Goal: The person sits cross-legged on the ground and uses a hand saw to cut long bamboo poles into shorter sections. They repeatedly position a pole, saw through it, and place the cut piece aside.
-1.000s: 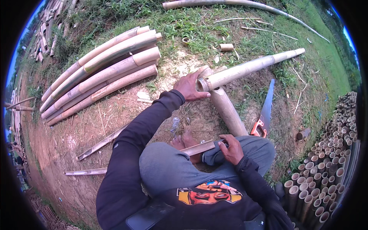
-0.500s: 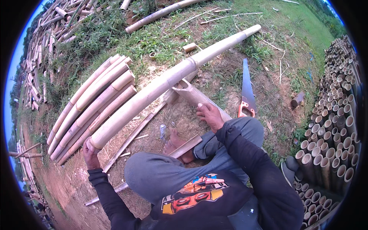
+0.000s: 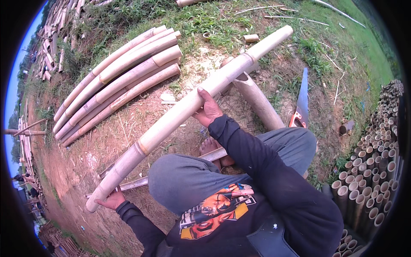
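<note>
The person sat low on bare dirt w/ a long bamboo pole (image 3: 184,111) held across in front of them, running diagonally from lower left to upper right. The left hand (image 3: 110,199) cupped the pole's near, lower end from beneath, fingers wrapped round the butt, so that end sat right in the palm, just off the ground. The right hand (image 3: 208,109) gripped the pole abt midway, thumb over the top and fingers curled under, w/ the pole passing straight through the grasp and carrying on well beyond it to the far cut end near the grass. Both arms wore dark sleeves; knees in grey trousers were bent up betw. the two hands.

Under the pole's upper half a shorter bamboo piece (image 3: 259,103) lay on the soil, angled the other way, its top end touching or just beneath the long pole; couldn't tell which. A handsaw (image 3: 300,100) w/ an orange handle lay beside the right knee, blade pointing away, apart from both hands. To the left, a row of cut bamboo poles (image 3: 120,81) lay side by side on the ground, well clear of the held pole. At far right stood a stack of bamboo tubes (image 3: 376,158) seen end-on. A thin bamboo strip (image 3: 137,183) lay by the feet.
</note>
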Tool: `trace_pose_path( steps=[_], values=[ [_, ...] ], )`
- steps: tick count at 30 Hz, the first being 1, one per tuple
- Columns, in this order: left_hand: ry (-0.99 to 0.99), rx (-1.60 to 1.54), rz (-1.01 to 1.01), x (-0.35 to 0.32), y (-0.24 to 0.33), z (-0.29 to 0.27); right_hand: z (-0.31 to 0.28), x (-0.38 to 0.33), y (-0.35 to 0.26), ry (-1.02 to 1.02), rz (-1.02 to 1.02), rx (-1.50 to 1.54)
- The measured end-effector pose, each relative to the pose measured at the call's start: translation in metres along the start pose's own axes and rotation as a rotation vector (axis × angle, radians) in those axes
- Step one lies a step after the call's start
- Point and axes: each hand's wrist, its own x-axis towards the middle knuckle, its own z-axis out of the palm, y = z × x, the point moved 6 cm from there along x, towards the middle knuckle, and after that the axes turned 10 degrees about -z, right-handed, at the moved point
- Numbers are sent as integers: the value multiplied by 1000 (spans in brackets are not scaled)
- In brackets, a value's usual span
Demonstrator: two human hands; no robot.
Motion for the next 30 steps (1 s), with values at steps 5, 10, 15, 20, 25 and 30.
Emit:
trace_pose_path(
  steps=[5, 10, 15, 20, 25, 30],
  values=[
    [281, -37, -129, 81, -81, -23, 38, -34, -5, -106, 82, -147],
    [200, 85, -120, 170, -23, -11, 25, 29, -59, -20, -87, -167],
    [174, 708, -23, 133, -83, 25, -35, 39, 9, 17, 228, -404],
    [-1016, 2149, 313, -26, -206, 33, -61, 9, 4, -241, 145, -1044],
    [-1083, 2501, -163, -49, -236, -3, -72, -80, -5, -1234, -269, -2016],
    [-1194, 2259, 309, -65, -231, 21, -82, -108, -19, -1275, -379, -2014]
  ],
)
